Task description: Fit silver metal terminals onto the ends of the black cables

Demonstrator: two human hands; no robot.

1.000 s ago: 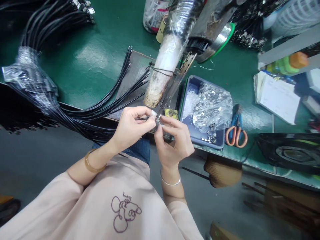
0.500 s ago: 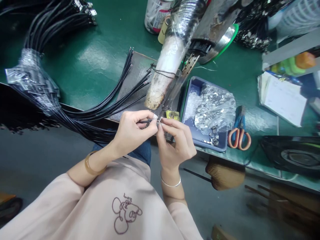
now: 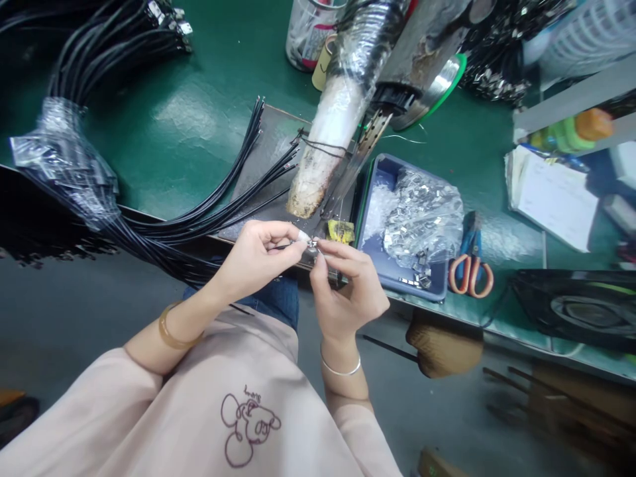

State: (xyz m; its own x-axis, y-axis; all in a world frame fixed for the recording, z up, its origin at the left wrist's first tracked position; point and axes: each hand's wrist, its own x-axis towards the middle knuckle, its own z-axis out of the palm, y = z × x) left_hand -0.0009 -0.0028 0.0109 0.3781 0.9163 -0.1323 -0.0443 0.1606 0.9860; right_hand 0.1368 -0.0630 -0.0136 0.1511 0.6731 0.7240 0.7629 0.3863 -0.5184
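Note:
My left hand [image 3: 258, 257] is closed in a pinch on a black cable [image 3: 281, 248]. Opposite it, the thumb and forefinger of my right hand [image 3: 350, 285] pinch a small shiny metal connector [image 3: 312, 244] at the cable's end. Fingertips partly cover both pieces, so I cannot tell whether they are joined. Just above the fingers hang a white wrapped nozzle [image 3: 325, 122] with a scorched tip and a slim metal iron-like tool [image 3: 342, 182]. A bundle of black cables [image 3: 169, 232] runs in from the left, several ends lying on a grey plate [image 3: 278, 126].
Right of my hands, a blue tray [image 3: 440, 289] holds a bag of small metal parts [image 3: 422, 212]. Beyond it are orange-handled cutters [image 3: 470, 271] and a notepad [image 3: 556, 199]. A solder-like wire spool [image 3: 442, 93] stands behind the tools, near a yellow sponge [image 3: 340, 231].
My fingertips have drawn slightly apart and the metal connector between them shows more clearly. My left forearm has shifted a little left. The view has moved slightly.

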